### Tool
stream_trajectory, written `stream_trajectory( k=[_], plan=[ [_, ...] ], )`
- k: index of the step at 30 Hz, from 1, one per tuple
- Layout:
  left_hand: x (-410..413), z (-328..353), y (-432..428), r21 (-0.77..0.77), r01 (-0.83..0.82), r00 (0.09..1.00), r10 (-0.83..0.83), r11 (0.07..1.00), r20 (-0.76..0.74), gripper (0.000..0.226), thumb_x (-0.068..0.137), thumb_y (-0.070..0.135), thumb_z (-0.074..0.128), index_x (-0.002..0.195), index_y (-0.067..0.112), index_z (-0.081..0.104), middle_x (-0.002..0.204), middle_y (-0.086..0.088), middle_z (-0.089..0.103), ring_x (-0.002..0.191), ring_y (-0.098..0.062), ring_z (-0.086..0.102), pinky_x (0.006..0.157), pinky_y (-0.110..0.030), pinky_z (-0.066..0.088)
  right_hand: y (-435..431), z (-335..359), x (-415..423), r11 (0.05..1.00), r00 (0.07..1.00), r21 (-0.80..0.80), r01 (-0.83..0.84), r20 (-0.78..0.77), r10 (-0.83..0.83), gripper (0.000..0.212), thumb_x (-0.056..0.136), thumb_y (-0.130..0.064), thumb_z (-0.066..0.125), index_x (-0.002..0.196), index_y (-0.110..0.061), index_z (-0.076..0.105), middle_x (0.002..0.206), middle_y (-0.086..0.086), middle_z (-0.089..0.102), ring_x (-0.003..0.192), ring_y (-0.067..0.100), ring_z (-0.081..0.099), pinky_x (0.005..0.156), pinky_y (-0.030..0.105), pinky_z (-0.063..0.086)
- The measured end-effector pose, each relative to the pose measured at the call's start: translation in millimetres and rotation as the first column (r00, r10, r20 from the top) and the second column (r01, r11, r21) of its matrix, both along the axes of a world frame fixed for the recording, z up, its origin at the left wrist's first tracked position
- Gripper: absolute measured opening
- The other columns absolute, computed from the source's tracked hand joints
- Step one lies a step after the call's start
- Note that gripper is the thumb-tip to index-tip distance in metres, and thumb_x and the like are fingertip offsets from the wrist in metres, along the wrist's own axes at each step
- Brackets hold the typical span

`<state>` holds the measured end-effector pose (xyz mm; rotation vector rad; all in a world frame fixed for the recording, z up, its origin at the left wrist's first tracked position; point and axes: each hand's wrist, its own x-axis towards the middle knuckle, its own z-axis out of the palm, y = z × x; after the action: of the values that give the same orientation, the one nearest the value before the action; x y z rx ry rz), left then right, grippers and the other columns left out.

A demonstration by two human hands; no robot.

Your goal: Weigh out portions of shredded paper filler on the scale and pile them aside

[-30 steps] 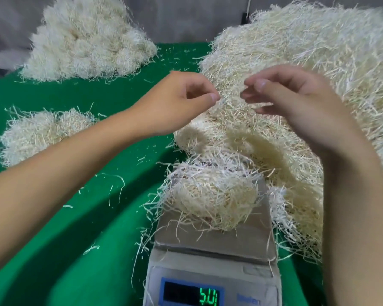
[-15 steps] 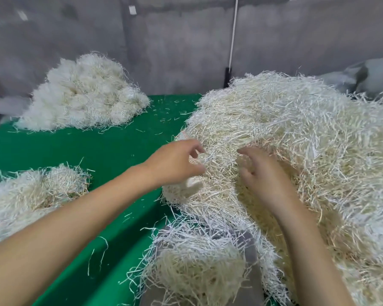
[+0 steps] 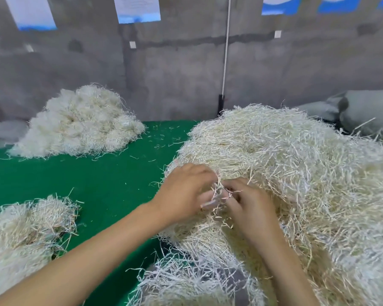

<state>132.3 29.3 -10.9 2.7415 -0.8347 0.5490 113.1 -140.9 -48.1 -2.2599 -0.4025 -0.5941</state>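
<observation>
A big heap of cream shredded paper filler [image 3: 296, 173] fills the right half of the green table. My left hand [image 3: 184, 191] and my right hand [image 3: 250, 206] meet at its near left slope, fingers curled into the strands and pinching a small tuft between them. At the bottom edge, the grey scale platform [image 3: 237, 281] shows partly under a portion of filler [image 3: 186, 281]; its display is out of frame.
A weighed pile [image 3: 82, 122] lies at the far left of the green table [image 3: 111, 184], and another pile [image 3: 24, 230] at the near left. A grey wall with a white cable [image 3: 226, 51] stands behind. Grey sacks [image 3: 363, 109] sit at the far right.
The view has tilted up, so the scale has dropped to the bottom edge. Both hands moved from above the scale into the big heap and closed together on strands.
</observation>
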Motion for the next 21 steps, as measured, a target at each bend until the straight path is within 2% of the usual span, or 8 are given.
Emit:
stream_trajectory(
  k=[3,6,8,11,15,18,19,21],
  plan=[
    [-6,10,5,-0.063,0.029,0.999,-0.028,0.998,0.024,0.036,0.09,0.042,0.055,0.12,0.026,0.068,0.121,0.011,0.067,0.114,-0.009,0.056,0.104,-0.025,0.031,5,12,-13,0.948,0.986,0.272,-0.167,0.074,0.152,0.02,0.096,-0.022,0.061,0.109,-0.036,0.067,0.088,-0.034,0.063,0.085,-0.013,0.062,0.075,0.005,0.045],
    [-8,15,7,-0.256,0.071,0.966,-0.131,0.964,-0.225,0.028,0.088,0.04,0.062,0.116,0.036,0.068,0.121,0.016,0.067,0.113,-0.01,0.06,0.104,-0.034,0.042,9,18,-24,0.784,0.941,0.548,-0.292,0.017,0.338,0.028,0.098,-0.019,0.058,0.108,-0.043,0.066,0.073,-0.019,0.068,0.066,-0.007,0.062,0.06,0.012,0.05],
    [-12,17,3,-0.405,0.053,0.876,-0.237,0.913,-0.42,0.039,0.082,0.035,0.069,0.118,0.047,0.059,0.122,0.02,0.064,0.113,-0.022,0.062,0.102,-0.042,0.046,9,23,-27,0.77,0.941,0.569,-0.288,0.017,0.339,0.029,0.098,-0.015,0.058,0.112,-0.039,0.064,0.081,-0.017,0.071,0.073,-0.006,0.066,0.066,0.012,0.052],
    [-11,17,3,-0.487,0.051,0.866,-0.281,0.872,-0.413,0.044,0.084,0.018,0.071,0.12,0.04,0.06,0.117,0.013,0.066,0.109,-0.018,0.064,0.099,-0.044,0.049,9,30,-33,0.734,0.896,0.588,-0.341,-0.031,0.442,0.03,0.1,-0.01,0.055,0.116,-0.032,0.064,0.078,0.0,0.072,0.056,0.005,0.065,0.05,0.015,0.051],
    [-7,13,11,-0.545,0.002,0.915,-0.222,0.839,-0.337,0.055,0.08,-0.019,0.055,0.114,0.022,0.066,0.107,0.006,0.07,0.104,-0.007,0.065,0.093,-0.034,0.052,16,29,-42,0.789,0.848,0.466,-0.4,-0.137,0.511,0.033,0.1,-0.024,0.053,0.116,-0.052,0.061,0.073,0.005,0.07,0.061,0.038,0.065,0.057,0.059,0.055],
    [-12,12,12,-0.632,-0.04,0.93,-0.204,0.774,-0.307,0.032,0.094,-0.005,0.053,0.104,0.021,0.069,0.097,0.01,0.073,0.094,-0.002,0.067,0.081,-0.021,0.053,10,28,-36,0.827,0.902,0.433,-0.359,-0.067,0.427,0.037,0.096,-0.027,0.054,0.109,-0.06,0.06,0.085,-0.009,0.073,0.056,0.016,0.063,0.048,0.03,0.056],
    [-12,14,14,-0.68,-0.072,0.931,-0.194,0.73,-0.308,0.025,0.098,0.002,0.051,0.1,0.018,0.069,0.093,0.013,0.073,0.088,0.001,0.067,0.078,-0.019,0.052,5,28,-32,0.854,0.927,0.408,-0.324,-0.043,0.372,0.04,0.094,-0.025,0.054,0.107,-0.063,0.059,0.098,-0.019,0.071,0.065,0.007,0.064,0.056,0.025,0.057],
    [-9,16,17,-0.732,-0.173,0.935,-0.123,0.659,-0.332,0.028,0.102,0.012,0.045,0.082,0.019,0.063,0.071,0.017,0.067,0.067,0.004,0.06,0.074,-0.023,0.05,-3,24,-22,0.941,0.97,0.244,-0.234,-0.011,0.244,0.049,0.093,-0.023,0.055,0.112,-0.068,0.047,0.127,-0.041,0.05,0.111,-0.009,0.055,0.098,0.032,0.052]
  ],
)
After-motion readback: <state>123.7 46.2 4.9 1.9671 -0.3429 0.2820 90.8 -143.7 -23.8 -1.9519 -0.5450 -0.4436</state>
